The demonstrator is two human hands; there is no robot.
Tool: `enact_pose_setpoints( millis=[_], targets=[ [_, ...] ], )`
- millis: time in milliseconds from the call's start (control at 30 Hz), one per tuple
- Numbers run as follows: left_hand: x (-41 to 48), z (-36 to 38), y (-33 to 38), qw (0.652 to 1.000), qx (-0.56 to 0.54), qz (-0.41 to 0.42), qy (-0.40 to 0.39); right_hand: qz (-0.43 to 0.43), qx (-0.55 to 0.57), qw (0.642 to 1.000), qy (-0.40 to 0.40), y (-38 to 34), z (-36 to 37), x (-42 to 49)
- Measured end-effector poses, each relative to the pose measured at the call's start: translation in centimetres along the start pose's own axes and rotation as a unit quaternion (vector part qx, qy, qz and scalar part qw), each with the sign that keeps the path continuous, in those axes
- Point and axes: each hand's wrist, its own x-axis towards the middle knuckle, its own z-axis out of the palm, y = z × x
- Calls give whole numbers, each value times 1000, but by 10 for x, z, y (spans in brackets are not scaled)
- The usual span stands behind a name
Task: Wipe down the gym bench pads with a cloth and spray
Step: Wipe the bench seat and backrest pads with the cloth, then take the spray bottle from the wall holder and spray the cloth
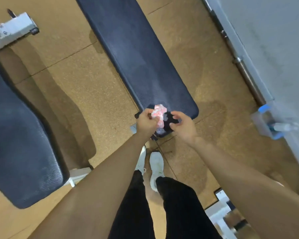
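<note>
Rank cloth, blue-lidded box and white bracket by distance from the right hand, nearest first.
1. Cloth, just left of the right hand, held in the left hand.
2. Box, on the floor to the right.
3. Bracket, far upper left.

A bench pad (136,54) runs from the far middle down to the near middle. At its near end, the left hand (146,122) holds a cloth (158,114), and the right hand (181,125) is just right of it. A second bench pad (21,135) lies well apart on the left. A barbell (240,57) lies along the wall (274,40) on the right, with a container (269,121) at its near end. The shoes (155,168) stand nearer than the hands.
</note>
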Motion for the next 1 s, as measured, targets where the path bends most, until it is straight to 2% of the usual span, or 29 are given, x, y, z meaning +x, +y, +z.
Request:
enact_pose_setpoints(
  millis=[100,233,333,467,533,700,1000],
  targets=[
    [38,28,-2,1000,18,-15,-3,7,-13,1000,13,35,-26,19],
    [43,50,8,992,119,-10,-29,31,-24,999,23,73,-53,25],
    [11,66,20,982,187,31,13,53,-14,998,-14,97,-73,23],
    [-35,105,40,961,267,39,58,59,46,997,-36,126,-110,19],
    [-48,138,47,962,267,40,29,73,48,995,-39,147,-137,16],
    [-60,257,72,955,277,18,-103,99,88,991,-16,210,-226,10],
    [-57,465,110,927,301,43,-220,167,100,975,104,330,-378,1]
  ],
)
